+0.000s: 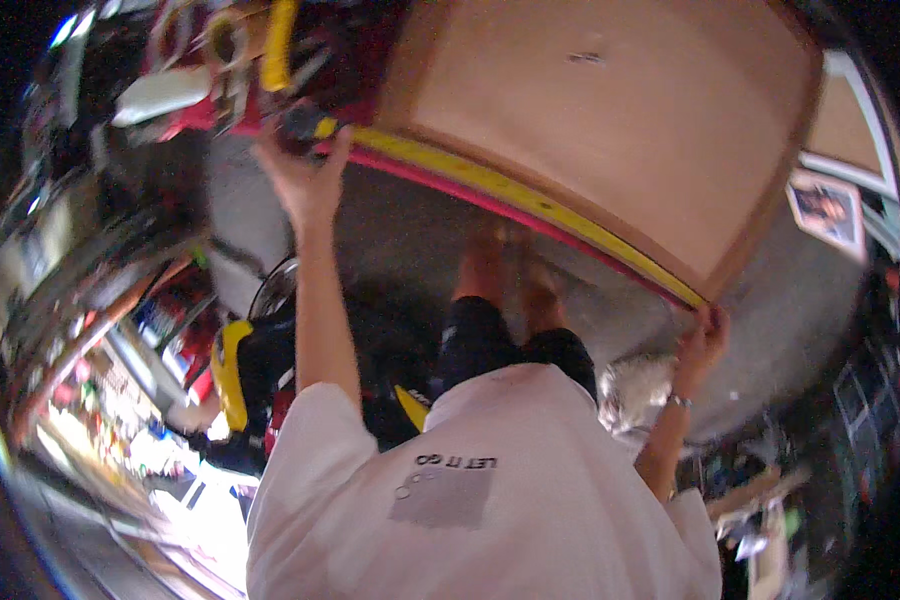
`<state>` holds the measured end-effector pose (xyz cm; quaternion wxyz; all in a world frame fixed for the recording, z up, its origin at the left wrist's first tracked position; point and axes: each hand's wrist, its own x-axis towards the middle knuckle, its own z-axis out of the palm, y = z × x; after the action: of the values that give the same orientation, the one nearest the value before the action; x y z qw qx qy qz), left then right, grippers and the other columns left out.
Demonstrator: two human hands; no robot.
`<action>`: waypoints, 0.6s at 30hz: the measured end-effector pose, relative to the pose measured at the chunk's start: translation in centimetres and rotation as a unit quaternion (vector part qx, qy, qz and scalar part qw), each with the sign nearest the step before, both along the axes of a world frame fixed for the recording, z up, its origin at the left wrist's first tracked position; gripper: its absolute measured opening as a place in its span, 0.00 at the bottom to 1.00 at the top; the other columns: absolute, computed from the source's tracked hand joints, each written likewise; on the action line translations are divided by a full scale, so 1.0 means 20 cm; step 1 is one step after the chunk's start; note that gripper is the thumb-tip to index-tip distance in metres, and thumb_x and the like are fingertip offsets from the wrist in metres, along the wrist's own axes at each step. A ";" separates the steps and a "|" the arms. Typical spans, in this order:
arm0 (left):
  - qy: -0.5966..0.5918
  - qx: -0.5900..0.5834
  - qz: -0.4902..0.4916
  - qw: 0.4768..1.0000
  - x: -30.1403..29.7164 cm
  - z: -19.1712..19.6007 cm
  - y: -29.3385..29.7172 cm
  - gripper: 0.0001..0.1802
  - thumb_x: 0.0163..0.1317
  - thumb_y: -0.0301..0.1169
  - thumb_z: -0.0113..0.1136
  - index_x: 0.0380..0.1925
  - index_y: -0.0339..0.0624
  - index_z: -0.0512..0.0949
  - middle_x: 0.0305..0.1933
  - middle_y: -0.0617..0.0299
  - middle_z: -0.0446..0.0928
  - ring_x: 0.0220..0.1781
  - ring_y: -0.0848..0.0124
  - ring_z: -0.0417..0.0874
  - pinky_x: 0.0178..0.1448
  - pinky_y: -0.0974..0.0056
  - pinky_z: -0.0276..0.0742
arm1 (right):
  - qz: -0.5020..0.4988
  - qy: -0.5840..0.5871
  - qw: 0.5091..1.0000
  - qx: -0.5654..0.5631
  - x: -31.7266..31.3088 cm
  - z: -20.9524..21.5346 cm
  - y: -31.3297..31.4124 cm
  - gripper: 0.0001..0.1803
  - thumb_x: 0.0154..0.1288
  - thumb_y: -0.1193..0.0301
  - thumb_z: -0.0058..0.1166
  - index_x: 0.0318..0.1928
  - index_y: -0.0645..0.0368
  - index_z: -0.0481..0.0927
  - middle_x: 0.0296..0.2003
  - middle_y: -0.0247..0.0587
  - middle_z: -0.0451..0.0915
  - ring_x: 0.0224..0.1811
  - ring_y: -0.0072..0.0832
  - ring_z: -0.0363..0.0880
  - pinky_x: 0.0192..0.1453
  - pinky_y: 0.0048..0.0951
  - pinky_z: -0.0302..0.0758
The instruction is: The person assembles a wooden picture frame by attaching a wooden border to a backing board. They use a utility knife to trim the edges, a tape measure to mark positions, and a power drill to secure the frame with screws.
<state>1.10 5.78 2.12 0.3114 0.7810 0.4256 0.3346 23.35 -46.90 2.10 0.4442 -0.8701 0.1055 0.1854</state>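
We grip large brown board (610, 120) filling upper centre-right of frame: left hand (308, 175) curled on yellow-red edge at upper left, right hand (702, 338) fingers clasping right corner, centre-right.

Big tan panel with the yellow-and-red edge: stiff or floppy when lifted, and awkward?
Probably stiff: the tan panel keeps a flat face while the left hand and right hand grip opposite ends. Likely unwieldy, since it spans both outstretched arms. Weight cannot be judged.
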 end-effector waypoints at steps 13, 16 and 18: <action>0.060 -0.006 -0.110 0.992 0.46 -0.13 -0.81 0.41 0.46 0.37 0.77 0.59 0.40 0.65 0.55 0.53 0.69 0.60 0.51 0.70 0.66 0.46 0.62 | -0.009 -0.088 0.994 -0.060 -0.04 0.06 0.10 0.13 0.72 0.68 0.55 0.51 0.61 0.75 0.30 0.28 0.74 0.24 0.13 0.68 0.25 0.18 0.68; 0.093 0.010 -0.129 0.987 0.45 -0.13 -0.80 0.43 0.45 0.39 0.78 0.58 0.40 0.64 0.54 0.52 0.69 0.60 0.52 0.69 0.66 0.46 0.62 | 0.079 -0.232 0.963 -0.111 -0.13 0.09 0.07 0.17 0.73 0.72 0.51 0.59 0.61 0.71 0.36 0.32 0.76 0.29 0.20 0.72 0.32 0.22 0.73; 0.115 -0.002 -0.124 0.986 0.45 -0.11 -0.80 0.44 0.44 0.40 0.79 0.58 0.40 0.65 0.55 0.52 0.68 0.61 0.52 0.68 0.67 0.46 0.61 | 0.177 -0.253 0.942 -0.129 -0.21 0.21 0.10 0.21 0.73 0.75 0.49 0.64 0.60 0.69 0.36 0.35 0.77 0.30 0.26 0.75 0.35 0.26 0.76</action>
<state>10.12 -10.31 -0.17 0.3014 0.8600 0.3594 0.2008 19.06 -44.81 6.33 0.3002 -0.9429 -0.1428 0.0192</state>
